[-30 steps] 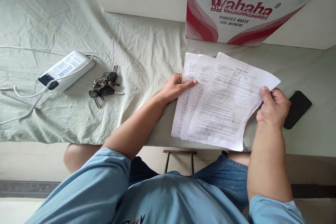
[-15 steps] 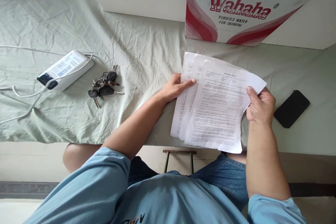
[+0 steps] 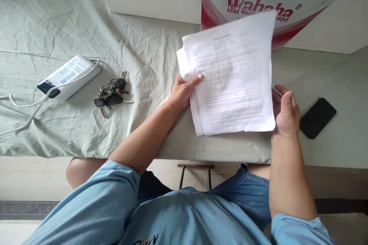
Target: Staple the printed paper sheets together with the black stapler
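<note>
Printed paper sheets (image 3: 234,84) are raised above the cloth, tilted, their top edge overlapping the carton behind. My left hand (image 3: 184,90) grips them at the left edge, thumb on the front and the other fingers behind. At the lower right edge is my right hand (image 3: 284,111), its thumb up and its fingers apart, partly hidden behind the paper. It pinches nothing that I can see; whether its fingertips touch the back of the sheets is hidden. The print is blurred.
A Wahaba-style red and white water carton (image 3: 299,19) stands at the back. A black phone (image 3: 318,118) lies right of my right hand. Left are a bunch of keys (image 3: 113,95) and a white power bank (image 3: 70,76) with a cable, on a green cloth (image 3: 146,65).
The sheets have swung up and tilted, no longer fanned out in layers. My right hand has let go of their upper right corner and opened. My left hand keeps its hold, slightly shifted.
</note>
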